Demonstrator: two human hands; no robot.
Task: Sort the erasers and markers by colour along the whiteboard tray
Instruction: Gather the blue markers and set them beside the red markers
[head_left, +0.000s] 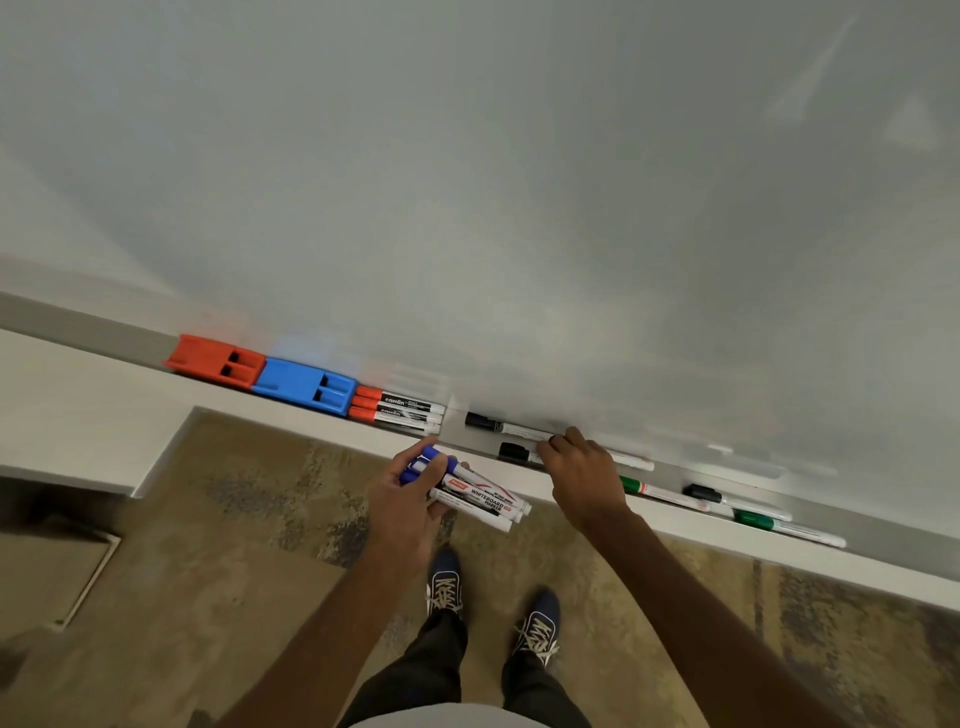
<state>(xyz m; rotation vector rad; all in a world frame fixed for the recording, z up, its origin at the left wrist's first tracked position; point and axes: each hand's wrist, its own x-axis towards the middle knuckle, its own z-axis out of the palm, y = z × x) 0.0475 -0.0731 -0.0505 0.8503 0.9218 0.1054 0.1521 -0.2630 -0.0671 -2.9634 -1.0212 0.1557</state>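
Observation:
A red eraser (215, 361) and a blue eraser (306, 387) lie side by side at the left of the whiteboard tray (670, 517). Right of them lie three red-capped markers (397, 410). My left hand (408, 501) holds a bundle of blue-capped markers (467, 486) just in front of the tray. My right hand (584, 475) rests in the tray, fingers on the barrels of two black-capped markers (506, 441). Further right lie two green-capped markers (665, 493) and another black-capped marker (727, 499).
The whiteboard (519, 182) fills the upper view. A white ledge (78, 415) juts out at the left. Below are patterned carpet (234, 571) and my two feet in dark shoes (493, 608).

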